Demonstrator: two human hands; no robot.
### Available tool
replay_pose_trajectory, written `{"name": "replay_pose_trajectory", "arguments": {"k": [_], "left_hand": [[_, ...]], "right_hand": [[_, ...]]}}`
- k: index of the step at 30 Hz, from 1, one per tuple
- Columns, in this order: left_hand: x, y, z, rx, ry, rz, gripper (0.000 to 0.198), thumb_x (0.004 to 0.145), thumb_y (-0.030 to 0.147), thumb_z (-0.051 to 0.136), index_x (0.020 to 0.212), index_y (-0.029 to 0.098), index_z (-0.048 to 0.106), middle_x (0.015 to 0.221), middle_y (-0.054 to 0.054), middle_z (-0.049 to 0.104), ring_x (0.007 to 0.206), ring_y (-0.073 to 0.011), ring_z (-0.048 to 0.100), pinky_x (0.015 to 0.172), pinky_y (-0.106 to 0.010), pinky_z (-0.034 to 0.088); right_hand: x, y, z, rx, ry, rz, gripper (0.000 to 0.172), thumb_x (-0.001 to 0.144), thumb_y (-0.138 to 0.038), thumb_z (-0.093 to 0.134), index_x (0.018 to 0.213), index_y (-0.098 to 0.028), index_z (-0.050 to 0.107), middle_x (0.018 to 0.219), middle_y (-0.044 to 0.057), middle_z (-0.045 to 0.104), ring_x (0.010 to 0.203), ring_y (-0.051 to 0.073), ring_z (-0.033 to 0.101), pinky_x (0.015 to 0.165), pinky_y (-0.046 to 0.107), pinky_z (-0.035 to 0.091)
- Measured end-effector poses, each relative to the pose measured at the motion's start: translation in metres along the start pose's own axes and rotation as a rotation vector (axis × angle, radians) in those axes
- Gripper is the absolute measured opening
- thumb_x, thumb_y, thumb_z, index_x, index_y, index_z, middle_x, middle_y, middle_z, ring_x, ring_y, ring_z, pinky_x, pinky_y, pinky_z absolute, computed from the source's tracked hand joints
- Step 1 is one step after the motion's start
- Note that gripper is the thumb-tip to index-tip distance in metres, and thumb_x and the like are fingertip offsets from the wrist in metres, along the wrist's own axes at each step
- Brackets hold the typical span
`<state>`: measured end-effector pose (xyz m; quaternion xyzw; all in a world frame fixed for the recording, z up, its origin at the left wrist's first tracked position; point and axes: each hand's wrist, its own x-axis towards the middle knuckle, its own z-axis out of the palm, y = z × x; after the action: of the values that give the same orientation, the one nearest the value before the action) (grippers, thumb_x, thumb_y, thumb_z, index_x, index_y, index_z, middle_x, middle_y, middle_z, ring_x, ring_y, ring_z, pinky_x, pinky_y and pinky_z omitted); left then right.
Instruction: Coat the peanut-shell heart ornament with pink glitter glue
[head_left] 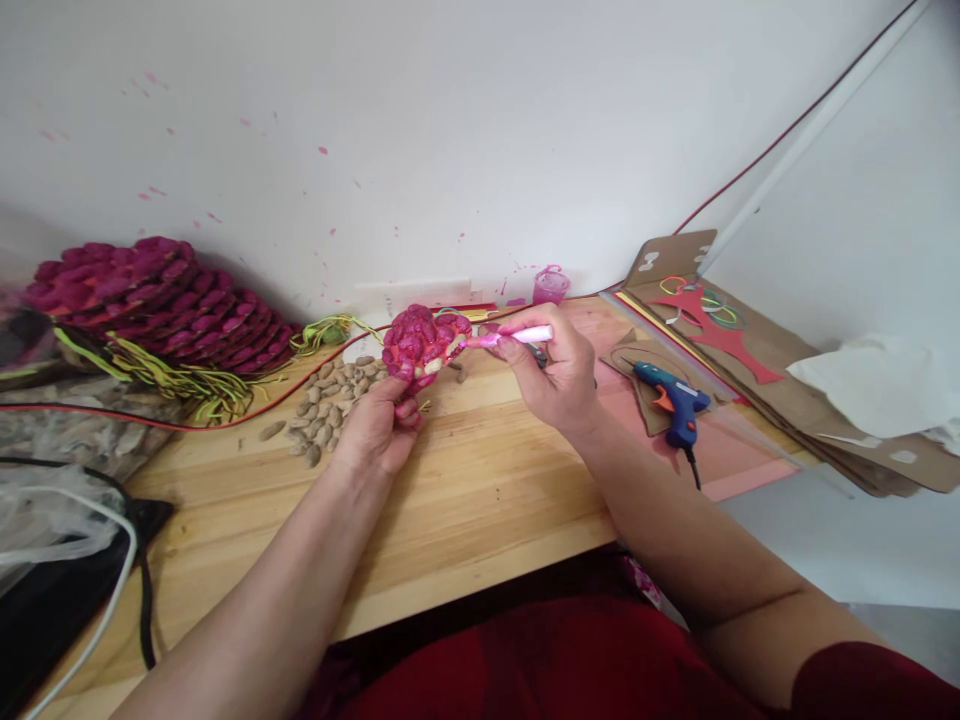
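Observation:
My left hand (382,425) grips a cluster of peanuts (414,340) by its lower edge, lifted above the table. Most of the cluster is painted magenta, while a few peanuts on its right and lower side show pale shell. In my right hand (561,375) is a paintbrush (525,337) with a white handle, pinched between thumb and fingers. Its pink tip touches or nearly touches the cluster's right edge. Loose unpainted peanuts (324,408) lie on the wooden table behind my left hand.
Stacked magenta peanut pieces (157,300) with yellow-green strings (210,390) stand at left. A paint-smeared cup (551,285) is by the wall. To the right lie a blue glue gun (679,405) and cardboard sheets (832,430). A red cable (292,390) crosses the table; plastic bags (52,520) sit near left.

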<state>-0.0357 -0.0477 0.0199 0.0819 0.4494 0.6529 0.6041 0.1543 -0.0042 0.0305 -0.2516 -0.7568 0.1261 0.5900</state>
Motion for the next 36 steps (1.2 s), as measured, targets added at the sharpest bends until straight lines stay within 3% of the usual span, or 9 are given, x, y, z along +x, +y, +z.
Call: {"name": "replay_pose_trajectory", "arguments": {"k": [5, 10, 21, 28, 36], "left_hand": [[0.0, 0.001, 0.001, -0.019, 0.011, -0.016, 0.021, 0.092, 0.001, 0.049, 0.077, 0.014, 0.056, 0.066, -0.003, 0.066, 0.032, 0.0009, 0.03, 0.032, -0.009, 0.021], [0.001, 0.001, 0.0, -0.024, 0.011, -0.013, 0.022, 0.093, 0.0, 0.048, 0.079, 0.014, 0.056, 0.068, -0.005, 0.067, 0.034, 0.0005, 0.034, 0.032, -0.007, 0.021], [0.007, -0.006, -0.005, 0.026, -0.035, 0.146, 0.011, 0.083, 0.005, 0.069, 0.078, 0.013, 0.063, 0.07, -0.002, 0.068, 0.037, -0.0005, 0.039, 0.032, -0.009, 0.021], [0.011, -0.009, -0.008, 0.033, -0.023, 0.189, 0.011, 0.082, 0.006, 0.071, 0.076, 0.012, 0.064, 0.065, -0.001, 0.067, 0.036, -0.001, 0.039, 0.032, -0.01, 0.022], [0.003, -0.002, 0.001, 0.021, 0.073, 0.087, 0.016, 0.091, 0.005, 0.06, 0.077, 0.014, 0.06, 0.063, 0.0, 0.065, 0.035, -0.0004, 0.036, 0.032, -0.009, 0.021]], "right_hand": [[0.0, -0.003, -0.001, -0.019, -0.057, -0.03, 0.006, 0.098, -0.03, 0.062, 0.097, -0.024, 0.064, 0.092, 0.004, 0.073, 0.09, 0.019, 0.069, 0.077, 0.035, 0.055], [0.0, -0.001, -0.001, -0.039, 0.012, -0.046, 0.004, 0.097, -0.029, 0.065, 0.099, -0.025, 0.065, 0.093, 0.004, 0.073, 0.09, 0.021, 0.068, 0.084, 0.039, 0.055], [-0.004, -0.007, 0.008, -0.144, -0.137, -0.172, 0.005, 0.099, -0.027, 0.06, 0.099, -0.027, 0.065, 0.093, 0.002, 0.075, 0.09, 0.021, 0.065, 0.084, 0.039, 0.051], [-0.005, -0.004, 0.008, -0.194, -0.185, -0.206, 0.005, 0.098, -0.024, 0.059, 0.1, -0.026, 0.064, 0.092, 0.002, 0.075, 0.09, 0.023, 0.063, 0.085, 0.041, 0.048], [0.002, -0.007, 0.001, -0.135, -0.069, -0.134, 0.003, 0.097, -0.025, 0.062, 0.095, -0.025, 0.064, 0.089, 0.003, 0.074, 0.086, 0.02, 0.065, 0.078, 0.037, 0.051]]}}
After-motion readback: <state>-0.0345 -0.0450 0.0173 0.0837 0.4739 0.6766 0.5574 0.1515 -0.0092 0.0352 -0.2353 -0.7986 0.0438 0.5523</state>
